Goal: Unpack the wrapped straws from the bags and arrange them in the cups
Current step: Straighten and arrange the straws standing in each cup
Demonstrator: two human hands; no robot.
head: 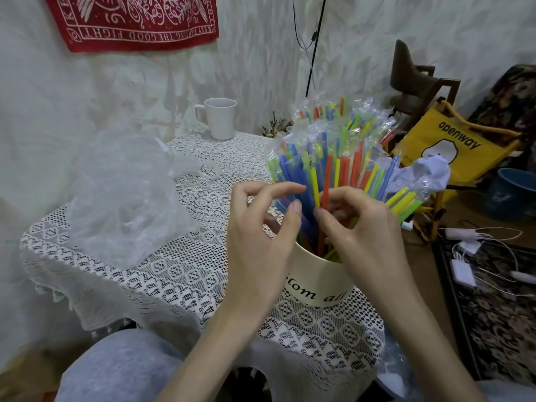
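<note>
A cream cup with black lettering (316, 288) stands near the table's right front. It is packed with many wrapped straws (333, 152) in blue, green, yellow and orange, fanned out upward. My left hand (261, 227) is at the left of the bunch, its curled fingers among the blue straws just above the cup's rim. My right hand (359, 224) is at the right of the bunch, with thumb and fingers closed around several straws. A white mug (220, 118) stands empty at the table's far edge. A crumpled clear plastic bag (127, 195) lies on the left.
The table wears a white lace cloth (185, 274). A yellow bag (452, 146) hangs on a chair at right. Chargers and cables (470, 256) lie on the patterned rug. A blue pot (513, 195) sits at far right. My grey-clad knee (121, 369) is below.
</note>
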